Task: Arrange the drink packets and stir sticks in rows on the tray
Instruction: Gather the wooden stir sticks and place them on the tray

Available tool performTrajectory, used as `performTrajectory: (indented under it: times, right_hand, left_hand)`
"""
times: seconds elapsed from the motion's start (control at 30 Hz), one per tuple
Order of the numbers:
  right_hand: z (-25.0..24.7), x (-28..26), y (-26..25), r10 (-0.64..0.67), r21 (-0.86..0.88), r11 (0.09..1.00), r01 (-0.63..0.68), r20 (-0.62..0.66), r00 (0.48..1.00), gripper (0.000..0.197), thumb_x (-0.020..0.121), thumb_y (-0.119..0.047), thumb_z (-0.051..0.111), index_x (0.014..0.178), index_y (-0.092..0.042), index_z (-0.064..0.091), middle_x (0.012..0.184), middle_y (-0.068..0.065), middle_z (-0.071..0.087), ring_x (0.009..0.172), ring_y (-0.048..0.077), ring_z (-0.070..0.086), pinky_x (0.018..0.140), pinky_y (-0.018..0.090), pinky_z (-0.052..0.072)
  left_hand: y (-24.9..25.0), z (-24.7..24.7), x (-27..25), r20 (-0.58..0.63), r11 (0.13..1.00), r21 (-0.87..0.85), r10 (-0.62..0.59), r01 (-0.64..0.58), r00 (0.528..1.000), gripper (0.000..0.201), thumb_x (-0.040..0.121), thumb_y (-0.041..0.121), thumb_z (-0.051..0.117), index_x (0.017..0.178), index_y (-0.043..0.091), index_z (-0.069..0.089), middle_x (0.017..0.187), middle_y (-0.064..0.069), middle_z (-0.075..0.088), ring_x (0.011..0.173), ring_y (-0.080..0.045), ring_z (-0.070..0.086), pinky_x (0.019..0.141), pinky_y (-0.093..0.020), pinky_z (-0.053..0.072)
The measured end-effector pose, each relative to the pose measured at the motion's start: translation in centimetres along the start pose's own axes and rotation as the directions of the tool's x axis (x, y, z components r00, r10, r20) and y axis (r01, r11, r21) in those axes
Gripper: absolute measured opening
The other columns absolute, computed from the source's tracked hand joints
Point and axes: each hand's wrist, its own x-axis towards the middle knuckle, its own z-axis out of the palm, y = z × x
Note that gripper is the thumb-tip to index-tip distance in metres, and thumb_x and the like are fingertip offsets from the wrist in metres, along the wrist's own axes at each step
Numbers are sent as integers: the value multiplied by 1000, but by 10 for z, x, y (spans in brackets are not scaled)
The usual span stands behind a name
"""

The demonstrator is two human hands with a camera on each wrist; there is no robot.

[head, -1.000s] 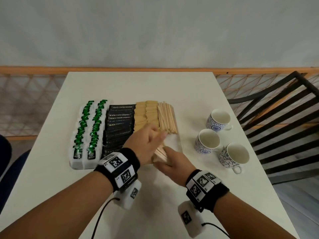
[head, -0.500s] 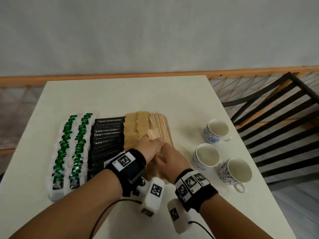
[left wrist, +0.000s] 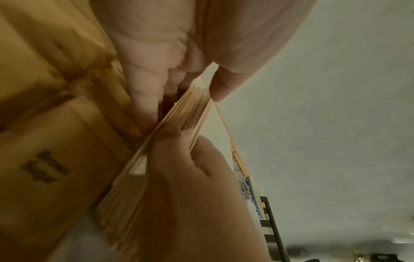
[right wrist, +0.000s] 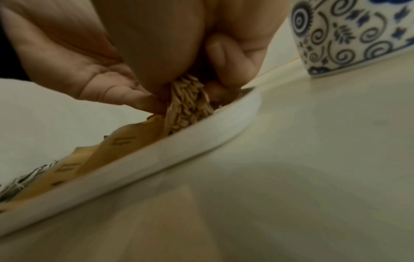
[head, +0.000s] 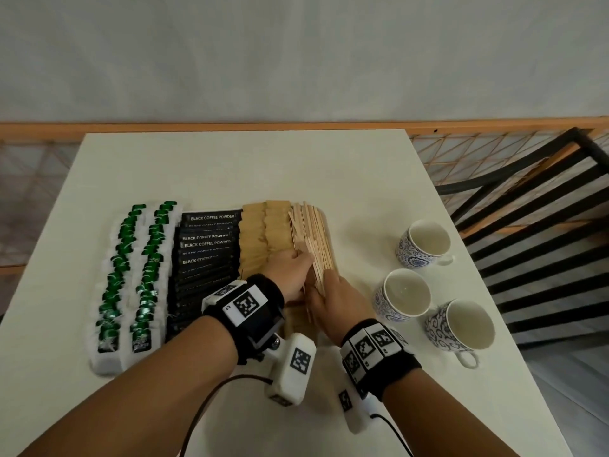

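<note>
Both hands work the stir sticks [head: 311, 239] in the tray's right-hand row, by the tray [right wrist: 201, 134] rim nearest the counter's [head: 230, 166] right edge. Left hand [head: 290, 272] has thumb and fingers [left wrist: 143, 95] curled round the bundle from the packet side; right hand [head: 336, 301] pinches the near ends w/ thumb and curled fingers [right wrist: 226, 53], so both are clamped on sticks, not released. Risks, as I judge them: bundle sits tight vs the low rim, so a push to the right could tip sticks over it onto the counter toward the cups [head: 407, 293]. Squeezing too hard may fan or cross them, esp. the far ends, already uneven. Left knuckles are touching the brown sugar packets [head: 263, 232]; a sideways nudge could shunt that row into the black coffee packets [head: 207, 245]. Green packets [head: 138, 268] at the tray's left edge look safe.
</note>
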Motion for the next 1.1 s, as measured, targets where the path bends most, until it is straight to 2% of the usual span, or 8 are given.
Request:
performTrajectory:
  times: [0.23,0.33,0.43,0.53,0.6,0.67,0.77,1.1]
  right_hand:
    - [1,-6,1,26,-36,999,-27,-24,999,32,99,-41,34,110,-12,44,110,9,57,92,32,60,69,36,45]
    - [-1,-8,1,45,-30,998,-46,-40,998,33,100,-39,33,117,-13,43,113,8,55,94,31,61,71,36,47]
    - [-6,-10,0,55,-35,998,-56,-45,998,31,100,-34,33,119,-12,42,115,9,53,95,29,59,72,36,48]
    - [-10,-14,-3,37,-85,996,-37,-1,999,34,100,-25,35,129,-7,40,124,11,48,105,29,54,79,39,50]
    - [-12,-14,-3,90,-61,994,-92,-22,996,38,100,-26,35,134,-10,35,124,10,48,105,29,55,78,39,48]
    - [-10,-14,-2,108,-67,992,-111,-42,993,37,100,-25,34,134,-13,33,123,9,47,103,27,58,75,37,49]
    - [-9,-15,-1,123,-78,989,-125,-27,992,36,100,-24,34,135,-14,31,123,8,44,103,27,59,76,37,49]
    - [-12,-27,9,134,-16,991,-135,-45,990,40,98,-24,35,136,-17,33,122,7,45,104,28,57,82,37,48]
  left_hand:
    - [-10,-2,1,3,985,153,84,-84,996,43,73,27,44,103,4,66,103,-24,67,96,-41,65,87,-58,51]
    - [-14,-5,2,32,973,202,109,-113,994,49,76,30,45,120,17,64,84,-13,68,87,-36,65,87,-45,53]
    - [-16,-6,1,52,957,256,126,-135,991,51,75,32,42,120,22,62,95,-12,70,93,-33,66,91,-49,52]
    - [-13,-9,-3,20,946,292,143,-143,989,56,82,30,43,137,19,50,90,-3,69,78,-22,64,82,-35,54]
    - [-10,-12,-5,-12,922,353,172,-157,985,47,94,22,43,141,17,44,106,-5,67,91,-19,62,84,-32,48]
    - [-6,-17,-5,-17,862,470,224,-189,975,45,98,18,41,143,16,41,135,-5,53,117,-18,54,96,-25,40]
    - [1,-19,2,6,791,566,278,-232,960,46,98,14,40,144,16,37,148,-6,39,133,-19,40,109,-31,33]
    - [8,-12,18,178,466,822,337,-328,925,56,93,-5,37,146,13,32,152,-1,30,138,-19,30,110,-26,27]
